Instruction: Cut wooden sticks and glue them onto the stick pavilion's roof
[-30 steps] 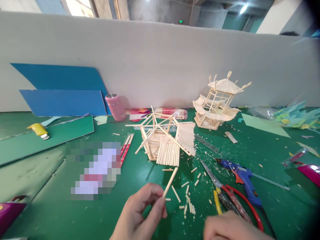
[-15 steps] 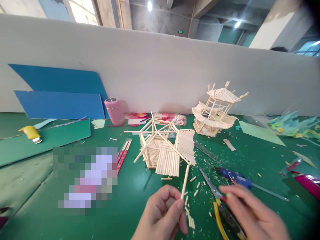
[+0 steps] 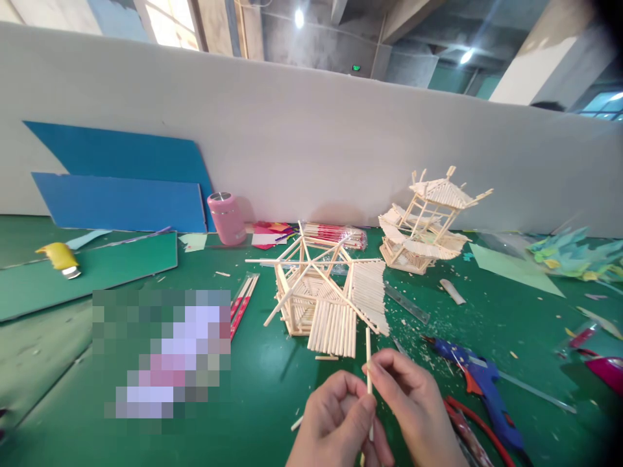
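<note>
Both hands pinch one wooden stick (image 3: 368,363) upright — left hand (image 3: 335,421) low, right hand (image 3: 413,395) higher; stick sits just in front of the half-built roof frame (image 3: 326,292). Looks like sizing step; next move likely needs careful alignment against the frame's slats — glue gun (image 3: 479,383) right of it.

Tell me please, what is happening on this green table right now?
A person holds a thin wooden stick upright between both hands, the left hand and the right hand pinching it together. Just beyond it stands an unfinished stick model; a finished pavilion model stands further back. A blue glue gun lies to the right on the green table.
</note>
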The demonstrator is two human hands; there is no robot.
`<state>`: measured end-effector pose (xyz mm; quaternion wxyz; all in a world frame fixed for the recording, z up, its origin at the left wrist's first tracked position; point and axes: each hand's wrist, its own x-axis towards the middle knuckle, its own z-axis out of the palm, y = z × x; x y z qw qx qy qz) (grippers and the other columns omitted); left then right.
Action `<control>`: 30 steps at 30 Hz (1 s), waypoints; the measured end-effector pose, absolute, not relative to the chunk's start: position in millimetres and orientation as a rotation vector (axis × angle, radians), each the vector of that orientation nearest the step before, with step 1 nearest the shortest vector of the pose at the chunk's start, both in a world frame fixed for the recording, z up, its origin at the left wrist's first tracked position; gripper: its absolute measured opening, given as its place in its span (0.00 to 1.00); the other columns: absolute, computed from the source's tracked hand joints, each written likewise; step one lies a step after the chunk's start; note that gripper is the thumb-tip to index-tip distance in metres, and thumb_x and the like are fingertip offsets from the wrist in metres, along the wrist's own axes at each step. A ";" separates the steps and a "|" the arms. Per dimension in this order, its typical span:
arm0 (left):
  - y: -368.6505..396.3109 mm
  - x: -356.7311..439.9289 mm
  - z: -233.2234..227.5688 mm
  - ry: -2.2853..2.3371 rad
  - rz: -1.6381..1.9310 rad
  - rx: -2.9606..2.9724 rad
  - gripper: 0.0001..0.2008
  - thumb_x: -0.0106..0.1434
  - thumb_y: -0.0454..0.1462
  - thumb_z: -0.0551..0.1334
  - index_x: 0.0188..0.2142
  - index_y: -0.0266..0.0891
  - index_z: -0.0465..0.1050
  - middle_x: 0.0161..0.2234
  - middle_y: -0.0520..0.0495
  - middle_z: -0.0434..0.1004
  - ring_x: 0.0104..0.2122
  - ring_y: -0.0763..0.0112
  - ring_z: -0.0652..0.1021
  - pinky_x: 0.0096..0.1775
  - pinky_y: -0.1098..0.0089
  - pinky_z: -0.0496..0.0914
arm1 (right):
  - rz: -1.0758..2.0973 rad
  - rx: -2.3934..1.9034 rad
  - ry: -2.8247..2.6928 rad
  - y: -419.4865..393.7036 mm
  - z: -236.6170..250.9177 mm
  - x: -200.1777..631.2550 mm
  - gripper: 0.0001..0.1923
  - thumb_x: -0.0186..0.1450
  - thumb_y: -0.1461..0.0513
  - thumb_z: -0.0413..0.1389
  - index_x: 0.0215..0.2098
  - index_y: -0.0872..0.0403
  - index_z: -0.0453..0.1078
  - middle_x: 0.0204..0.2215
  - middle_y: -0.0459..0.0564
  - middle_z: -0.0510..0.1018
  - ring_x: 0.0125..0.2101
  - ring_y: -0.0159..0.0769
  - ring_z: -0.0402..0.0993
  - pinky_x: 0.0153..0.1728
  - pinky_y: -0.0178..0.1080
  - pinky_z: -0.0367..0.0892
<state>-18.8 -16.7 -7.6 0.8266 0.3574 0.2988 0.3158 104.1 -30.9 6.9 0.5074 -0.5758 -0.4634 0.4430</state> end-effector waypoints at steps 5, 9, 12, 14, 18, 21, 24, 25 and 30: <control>-14.6 -16.7 -11.0 0.617 0.681 0.711 0.18 0.54 0.50 0.61 0.28 0.38 0.62 0.14 0.53 0.72 0.12 0.81 0.67 0.17 0.80 0.59 | 1.073 -1.398 -1.105 -27.0 7.8 101.9 0.13 0.60 0.55 0.54 0.22 0.54 0.65 0.18 0.41 0.65 0.22 0.28 0.61 0.23 0.28 0.58; -12.2 -14.7 -12.2 0.631 0.695 0.701 0.19 0.53 0.52 0.61 0.27 0.38 0.62 0.13 0.54 0.71 0.12 0.80 0.67 0.16 0.80 0.58 | 1.067 -1.410 -1.095 -24.7 8.4 101.4 0.13 0.59 0.55 0.54 0.22 0.54 0.65 0.18 0.42 0.66 0.22 0.29 0.61 0.23 0.29 0.58; -12.9 -14.9 -10.7 0.659 0.691 0.757 0.19 0.54 0.51 0.61 0.27 0.38 0.62 0.13 0.54 0.70 0.12 0.80 0.66 0.17 0.79 0.58 | 1.079 -1.414 -1.097 -26.6 8.6 103.9 0.13 0.60 0.55 0.54 0.22 0.54 0.65 0.18 0.41 0.65 0.21 0.29 0.60 0.22 0.29 0.58; -15.0 -15.4 -9.0 0.675 0.700 0.801 0.18 0.55 0.50 0.61 0.27 0.37 0.62 0.14 0.53 0.70 0.13 0.81 0.65 0.18 0.78 0.59 | 1.072 -1.419 -1.143 -30.2 9.4 106.1 0.12 0.61 0.55 0.53 0.23 0.53 0.64 0.19 0.41 0.64 0.21 0.29 0.60 0.22 0.30 0.58; -20.0 -16.1 -5.5 0.645 0.732 0.820 0.19 0.52 0.50 0.63 0.26 0.37 0.64 0.18 0.51 0.71 0.16 0.78 0.68 0.21 0.76 0.63 | 1.000 -1.435 -1.317 -40.1 13.5 108.6 0.11 0.62 0.57 0.51 0.24 0.53 0.64 0.20 0.41 0.63 0.20 0.29 0.60 0.21 0.31 0.59; -21.1 -17.3 -3.2 0.654 0.682 0.858 0.18 0.53 0.50 0.62 0.28 0.36 0.66 0.16 0.53 0.70 0.16 0.78 0.68 0.21 0.76 0.63 | 0.892 -1.467 -1.417 -48.5 14.0 117.1 0.12 0.62 0.57 0.50 0.24 0.52 0.65 0.20 0.42 0.64 0.21 0.30 0.62 0.22 0.31 0.61; -20.2 -18.5 -2.7 0.689 0.643 0.889 0.17 0.56 0.49 0.60 0.28 0.36 0.66 0.15 0.54 0.68 0.14 0.80 0.67 0.20 0.77 0.61 | 0.696 -1.671 -1.340 -60.4 4.9 145.9 0.09 0.62 0.56 0.51 0.29 0.51 0.68 0.26 0.45 0.72 0.27 0.32 0.68 0.27 0.30 0.64; -19.7 -18.5 -3.2 0.696 0.648 0.889 0.17 0.56 0.49 0.60 0.27 0.36 0.66 0.15 0.54 0.69 0.15 0.80 0.68 0.20 0.77 0.61 | 0.581 -1.778 -1.252 -65.4 -0.4 159.8 0.09 0.61 0.54 0.52 0.32 0.50 0.69 0.28 0.45 0.74 0.27 0.32 0.69 0.28 0.30 0.65; -17.8 -15.2 -9.1 0.691 0.660 0.838 0.16 0.57 0.48 0.60 0.26 0.36 0.63 0.20 0.52 0.72 0.15 0.80 0.69 0.20 0.76 0.58 | 0.353 -2.178 -1.019 -96.2 -32.3 219.9 0.17 0.55 0.49 0.54 0.37 0.51 0.68 0.29 0.49 0.75 0.30 0.38 0.73 0.31 0.35 0.69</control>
